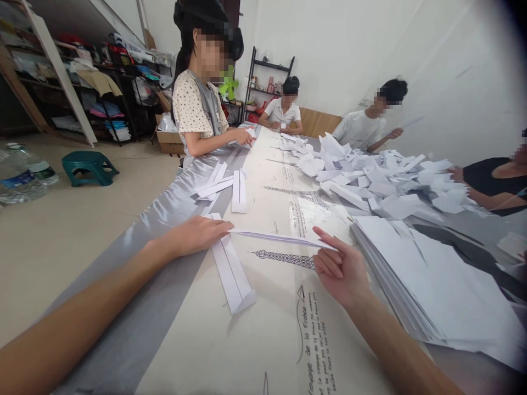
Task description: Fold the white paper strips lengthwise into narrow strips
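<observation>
Between my two hands a narrow folded strip of white paper is stretched above the printed tablecloth. My left hand pinches its left end, the fingers closed. At the other end my right hand grips the strip, with the index finger lying along the edge and the other fingers curled. Below my left hand lies a flat folded paper with a lengthwise seam, its near end slightly lifted. Farther up are another folded paper and several crossed strips.
A thick stack of white sheets lies to the right, with a big loose heap of folded papers beyond it. A person stands at the left edge; others sit around the table. A green stool stands on the floor.
</observation>
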Tool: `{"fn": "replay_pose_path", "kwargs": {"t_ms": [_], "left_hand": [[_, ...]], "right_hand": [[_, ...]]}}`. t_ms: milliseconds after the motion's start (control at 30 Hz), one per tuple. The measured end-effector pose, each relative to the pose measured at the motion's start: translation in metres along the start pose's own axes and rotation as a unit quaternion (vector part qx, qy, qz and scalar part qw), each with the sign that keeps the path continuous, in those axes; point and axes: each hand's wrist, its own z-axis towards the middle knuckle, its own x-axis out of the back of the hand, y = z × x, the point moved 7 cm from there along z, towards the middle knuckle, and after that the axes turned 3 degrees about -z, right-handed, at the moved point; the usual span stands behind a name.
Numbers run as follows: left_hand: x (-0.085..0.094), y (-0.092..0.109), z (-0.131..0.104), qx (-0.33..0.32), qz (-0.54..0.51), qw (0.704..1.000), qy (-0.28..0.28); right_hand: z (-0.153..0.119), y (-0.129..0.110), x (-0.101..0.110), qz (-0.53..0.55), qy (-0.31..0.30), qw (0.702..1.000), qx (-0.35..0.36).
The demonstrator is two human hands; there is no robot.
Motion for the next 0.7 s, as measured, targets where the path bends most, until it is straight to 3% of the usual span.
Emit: {"fn": "replay_pose_path", "kwargs": {"t_ms": [567, 700], "left_hand": [[-0.002, -0.003, 0.0, 0.004, -0.023, 1.0, -0.009], [-0.003, 0.001, 0.001, 0.008, -0.015, 1.0, -0.014]], "right_hand": [[-0.003, 0.0, -0.005, 0.041, -0.012, 0.999, 0.006], [-0.005, -0.005, -0.015, 0.1, -0.064, 0.993, 0.007]]}}
